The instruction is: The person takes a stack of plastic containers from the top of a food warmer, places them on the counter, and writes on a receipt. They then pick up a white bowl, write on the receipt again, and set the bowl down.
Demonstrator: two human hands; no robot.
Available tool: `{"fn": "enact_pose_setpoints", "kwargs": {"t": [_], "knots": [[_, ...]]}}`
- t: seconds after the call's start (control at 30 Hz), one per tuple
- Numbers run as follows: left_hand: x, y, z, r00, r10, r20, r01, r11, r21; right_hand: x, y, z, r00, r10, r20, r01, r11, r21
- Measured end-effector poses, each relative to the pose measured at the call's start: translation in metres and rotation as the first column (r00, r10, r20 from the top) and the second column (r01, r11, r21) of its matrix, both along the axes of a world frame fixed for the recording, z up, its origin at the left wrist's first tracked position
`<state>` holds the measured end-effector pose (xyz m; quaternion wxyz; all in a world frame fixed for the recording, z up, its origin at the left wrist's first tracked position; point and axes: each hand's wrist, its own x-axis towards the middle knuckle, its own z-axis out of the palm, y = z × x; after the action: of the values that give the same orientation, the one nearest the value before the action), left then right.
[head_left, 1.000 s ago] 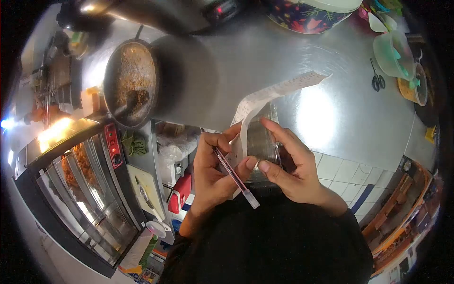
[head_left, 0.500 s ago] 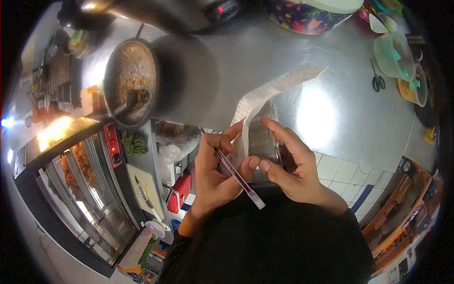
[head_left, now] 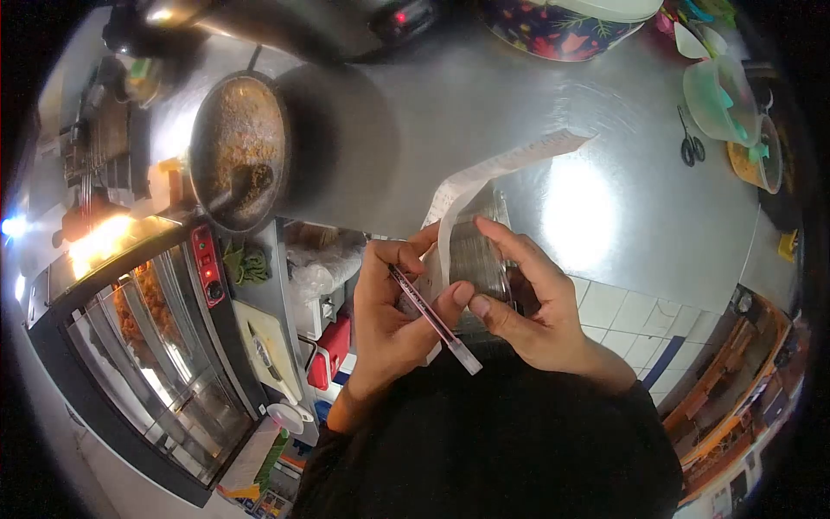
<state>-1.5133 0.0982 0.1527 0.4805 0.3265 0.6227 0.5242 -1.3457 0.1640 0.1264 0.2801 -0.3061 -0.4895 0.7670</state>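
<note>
My left hand (head_left: 385,316) is closed, with a capped pen (head_left: 434,322) lying across its fingers, cap end pointing down to the right. The same hand pinches a long printed paper strip, like a receipt (head_left: 493,170), which curls up and away to the right over the metal table. Closed around the right side of a stack of clear plastic containers (head_left: 480,264) is my right hand (head_left: 540,307). Both thumbs nearly meet at the near side of the stack. The paper's lower part lies against the stack's left side, and the fingertips behind it are partly hidden.
On the metal table (head_left: 450,104) stand a large pan (head_left: 245,138) at left and a flowered container (head_left: 562,35) at the back. Scissors (head_left: 690,145) lie at right beside a translucent tub (head_left: 718,99). A lit glass display case (head_left: 156,363) stands at lower left.
The free end of the receipt has dipped and bent slightly. The pen has shifted a little up and left with my left hand. My right hand keeps its grip.
</note>
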Motion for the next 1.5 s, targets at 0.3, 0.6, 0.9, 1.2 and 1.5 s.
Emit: {"fn": "enact_pose_setpoints", "kwargs": {"t": [0.3, 0.6, 0.9, 1.2, 1.5], "knots": [[-0.001, 0.000, 0.000, 0.999, 0.012, 0.040, -0.011, 0.999, -0.035, 0.000, 0.001, -0.001, 0.999, 0.020, -0.041, -0.021, 1.000, -0.016], [-0.003, -0.002, -0.004, 0.998, 0.021, 0.056, -0.020, 0.999, -0.032, -0.001, 0.002, 0.004, 1.000, 0.017, -0.015, -0.018, 0.999, -0.040], [-0.003, -0.002, -0.001, 0.997, 0.018, 0.071, -0.016, 1.000, -0.026, -0.001, 0.000, -0.001, 1.000, 0.012, -0.005, -0.012, 1.000, 0.017], [-0.004, -0.002, -0.002, 0.999, 0.014, 0.052, -0.012, 1.000, -0.022, -0.001, -0.001, -0.001, 1.000, 0.010, 0.000, -0.010, 1.000, 0.006], [-0.001, -0.001, -0.005, 0.999, 0.000, -0.043, 0.002, 0.999, 0.033, -0.002, -0.001, 0.003, 0.999, 0.004, 0.049, -0.003, 1.000, -0.026]]}}
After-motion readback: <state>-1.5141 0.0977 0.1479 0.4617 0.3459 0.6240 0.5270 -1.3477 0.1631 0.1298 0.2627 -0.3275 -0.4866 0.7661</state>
